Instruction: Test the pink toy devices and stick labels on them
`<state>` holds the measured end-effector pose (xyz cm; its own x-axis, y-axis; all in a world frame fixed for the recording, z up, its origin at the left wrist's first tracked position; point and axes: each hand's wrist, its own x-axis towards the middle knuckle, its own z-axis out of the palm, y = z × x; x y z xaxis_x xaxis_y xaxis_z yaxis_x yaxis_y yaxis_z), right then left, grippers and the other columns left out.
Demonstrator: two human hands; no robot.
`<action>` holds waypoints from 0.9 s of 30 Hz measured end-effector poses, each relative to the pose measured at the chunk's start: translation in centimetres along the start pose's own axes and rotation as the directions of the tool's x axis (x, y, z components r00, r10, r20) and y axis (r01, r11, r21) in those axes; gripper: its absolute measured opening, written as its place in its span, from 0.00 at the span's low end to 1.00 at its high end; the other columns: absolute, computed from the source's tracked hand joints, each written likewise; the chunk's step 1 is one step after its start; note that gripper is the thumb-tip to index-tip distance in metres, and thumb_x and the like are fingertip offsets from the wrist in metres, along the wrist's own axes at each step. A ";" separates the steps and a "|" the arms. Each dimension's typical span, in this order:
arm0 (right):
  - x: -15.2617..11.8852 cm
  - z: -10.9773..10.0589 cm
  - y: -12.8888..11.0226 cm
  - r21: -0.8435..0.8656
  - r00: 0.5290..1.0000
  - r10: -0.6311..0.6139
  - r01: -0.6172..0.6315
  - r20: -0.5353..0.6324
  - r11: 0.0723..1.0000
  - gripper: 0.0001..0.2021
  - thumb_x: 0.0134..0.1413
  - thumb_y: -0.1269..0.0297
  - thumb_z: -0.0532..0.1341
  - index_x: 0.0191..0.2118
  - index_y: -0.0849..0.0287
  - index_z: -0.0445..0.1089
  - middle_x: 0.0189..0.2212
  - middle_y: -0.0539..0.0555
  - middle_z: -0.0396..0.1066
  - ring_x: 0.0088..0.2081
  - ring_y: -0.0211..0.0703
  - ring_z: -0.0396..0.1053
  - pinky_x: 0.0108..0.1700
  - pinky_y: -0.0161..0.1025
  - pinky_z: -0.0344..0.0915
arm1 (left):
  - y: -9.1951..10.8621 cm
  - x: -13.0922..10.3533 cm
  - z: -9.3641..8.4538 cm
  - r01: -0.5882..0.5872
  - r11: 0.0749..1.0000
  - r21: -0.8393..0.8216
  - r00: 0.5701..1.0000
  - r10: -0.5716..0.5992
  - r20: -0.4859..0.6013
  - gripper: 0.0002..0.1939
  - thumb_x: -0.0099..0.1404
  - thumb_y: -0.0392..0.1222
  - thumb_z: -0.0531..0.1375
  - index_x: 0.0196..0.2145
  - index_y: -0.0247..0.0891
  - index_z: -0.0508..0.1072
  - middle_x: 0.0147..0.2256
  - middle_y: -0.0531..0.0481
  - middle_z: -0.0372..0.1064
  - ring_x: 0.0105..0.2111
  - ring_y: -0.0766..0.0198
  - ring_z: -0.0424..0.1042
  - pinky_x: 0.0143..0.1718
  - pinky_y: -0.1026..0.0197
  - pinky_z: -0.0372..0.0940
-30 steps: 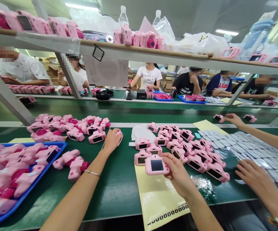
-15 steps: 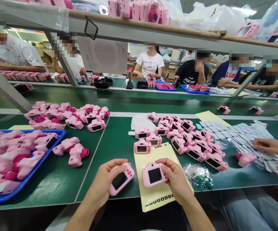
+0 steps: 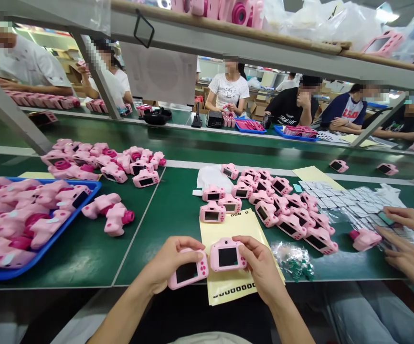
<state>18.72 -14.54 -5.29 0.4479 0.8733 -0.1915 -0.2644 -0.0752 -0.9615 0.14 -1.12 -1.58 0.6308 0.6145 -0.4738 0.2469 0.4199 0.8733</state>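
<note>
A pink toy camera (image 3: 188, 271) is gripped in my left hand (image 3: 167, 263), its dark screen facing up at me and slightly tilted. My right hand (image 3: 259, 260) pinches a second pink toy camera (image 3: 227, 257) by its right side, screen also towards me. The two cameras sit side by side, almost touching, above the table's front edge. Beneath the right one lies a yellow sheet (image 3: 224, 294) with small black shapes along its ends. Several more pink cameras (image 3: 212, 211) rest just beyond the sheet, screens facing me.
At left stands a blue tray (image 3: 94, 191) full of pink cameras. Loose cameras (image 3: 115, 220) lie beside it. To the right are a clear bag with green bits (image 3: 300, 270) and white label sheets (image 3: 357, 205), where a co-worker's hands (image 3: 407, 239) work. A loaded shelf (image 3: 228, 36) runs overhead.
My left hand has moved right with its camera and levelled it, bringing it close to the other one. The right camera has risen slightly. At right, the co-worker's hands have shifted.
</note>
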 end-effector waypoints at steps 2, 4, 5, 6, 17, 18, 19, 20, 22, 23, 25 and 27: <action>0.0 -0.1 0.1 -0.011 1.000 0.000 0.000 0.001 1.000 0.20 0.52 0.47 0.66 0.44 0.57 0.75 0.34 0.54 0.72 0.25 0.33 0.58 0.24 0.31 0.53 | 0.1 0.1 -0.1 0.012 1.000 -0.008 1.000 -0.012 0.006 0.14 0.43 0.42 0.72 0.30 0.35 0.79 0.27 0.48 0.76 0.26 0.63 0.72 0.28 0.66 0.65; 0.0 -0.1 0.2 -0.028 1.000 0.002 -0.002 -0.003 1.000 0.20 0.52 0.47 0.66 0.43 0.56 0.75 0.34 0.54 0.72 0.26 0.34 0.58 0.24 0.31 0.53 | 0.1 0.2 -0.2 0.012 1.000 -0.011 1.000 -0.012 0.008 0.14 0.43 0.41 0.72 0.29 0.35 0.79 0.27 0.48 0.76 0.26 0.63 0.72 0.28 0.66 0.65; 0.1 -0.1 0.2 -0.038 1.000 0.004 -0.004 -0.005 0.999 0.19 0.52 0.47 0.66 0.43 0.56 0.75 0.34 0.54 0.72 0.26 0.34 0.58 0.24 0.31 0.52 | 0.1 0.3 -0.2 0.010 1.000 -0.012 1.000 -0.010 0.008 0.13 0.43 0.41 0.72 0.29 0.34 0.79 0.27 0.48 0.76 0.26 0.63 0.72 0.29 0.66 0.65; 0.1 -0.1 0.2 -0.046 1.000 0.005 -0.005 -0.007 0.999 0.19 0.52 0.47 0.66 0.43 0.56 0.75 0.35 0.54 0.73 0.26 0.34 0.58 0.24 0.31 0.53 | 0.1 0.4 -0.3 0.009 1.000 -0.014 1.000 -0.009 0.011 0.13 0.44 0.41 0.71 0.29 0.34 0.79 0.27 0.48 0.76 0.26 0.63 0.72 0.29 0.65 0.65; 0.1 0.0 0.2 -0.074 1.000 0.013 -0.012 0.003 0.997 0.22 0.53 0.46 0.65 0.46 0.58 0.73 0.41 0.57 0.74 0.30 0.37 0.65 0.26 0.33 0.56 | 0.1 0.2 -0.3 -0.009 1.000 -0.026 0.999 0.010 0.051 0.13 0.47 0.39 0.71 0.32 0.33 0.78 0.26 0.50 0.75 0.26 0.64 0.71 0.30 0.66 0.64; 0.0 0.0 0.2 -0.075 1.000 0.012 -0.012 0.004 0.997 0.22 0.53 0.46 0.65 0.46 0.58 0.73 0.42 0.57 0.74 0.30 0.37 0.65 0.26 0.33 0.56 | 0.1 0.3 -0.3 -0.006 1.000 -0.024 0.999 0.007 0.053 0.14 0.46 0.39 0.71 0.32 0.33 0.78 0.26 0.50 0.75 0.26 0.64 0.71 0.30 0.66 0.63; 0.0 0.0 0.2 -0.075 1.000 0.011 -0.011 0.005 0.997 0.22 0.53 0.46 0.65 0.46 0.58 0.73 0.42 0.57 0.74 0.30 0.37 0.65 0.26 0.32 0.55 | 0.0 0.4 -0.4 -0.004 1.000 -0.024 0.999 0.006 0.054 0.15 0.45 0.39 0.71 0.32 0.32 0.77 0.25 0.50 0.75 0.26 0.65 0.71 0.30 0.66 0.63; 0.0 0.0 0.2 -0.075 1.000 0.010 -0.010 0.006 0.997 0.22 0.53 0.46 0.65 0.46 0.58 0.73 0.42 0.57 0.74 0.30 0.37 0.66 0.26 0.33 0.56 | -0.1 0.5 -0.4 -0.005 1.000 -0.024 0.999 0.006 0.053 0.16 0.45 0.39 0.72 0.32 0.32 0.77 0.25 0.50 0.75 0.26 0.65 0.70 0.29 0.66 0.63; 0.1 0.0 0.2 -0.073 1.000 0.006 -0.006 0.010 0.997 0.22 0.54 0.47 0.65 0.46 0.58 0.73 0.44 0.58 0.74 0.33 0.39 0.68 0.27 0.33 0.56 | -0.1 0.5 -0.5 -0.007 1.000 -0.028 0.998 0.009 0.058 0.16 0.45 0.39 0.72 0.33 0.32 0.77 0.25 0.50 0.75 0.26 0.66 0.71 0.30 0.67 0.64; 0.1 0.0 0.3 -0.073 1.000 0.004 -0.003 0.011 0.997 0.22 0.54 0.47 0.65 0.46 0.58 0.73 0.45 0.58 0.74 0.34 0.40 0.68 0.27 0.33 0.57 | -0.1 0.5 -0.5 -0.008 1.000 -0.030 0.998 0.009 0.062 0.16 0.45 0.39 0.72 0.33 0.32 0.76 0.26 0.50 0.75 0.26 0.66 0.71 0.30 0.67 0.64; 0.2 -0.1 0.3 -0.078 1.000 -0.003 0.004 0.013 0.997 0.21 0.54 0.47 0.65 0.46 0.58 0.73 0.45 0.58 0.74 0.35 0.41 0.69 0.27 0.33 0.57 | -0.1 0.6 -0.5 -0.003 0.999 -0.037 0.998 0.006 0.070 0.17 0.45 0.39 0.72 0.33 0.32 0.76 0.26 0.50 0.75 0.26 0.66 0.71 0.30 0.67 0.65; 0.2 -0.2 0.4 -0.086 1.000 -0.012 0.013 0.018 0.996 0.21 0.55 0.47 0.64 0.46 0.58 0.73 0.44 0.58 0.74 0.36 0.42 0.69 0.27 0.33 0.57 | -0.1 0.6 -0.5 0.009 0.999 -0.042 0.997 -0.006 0.073 0.17 0.44 0.39 0.72 0.33 0.32 0.76 0.25 0.50 0.75 0.25 0.65 0.71 0.29 0.66 0.65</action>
<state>18.86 -14.43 -5.75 0.4354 0.8827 -0.1768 -0.1839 -0.1050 -0.9773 0.14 -0.44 -1.98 0.6817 0.5615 -0.4691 0.2212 0.4529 0.8637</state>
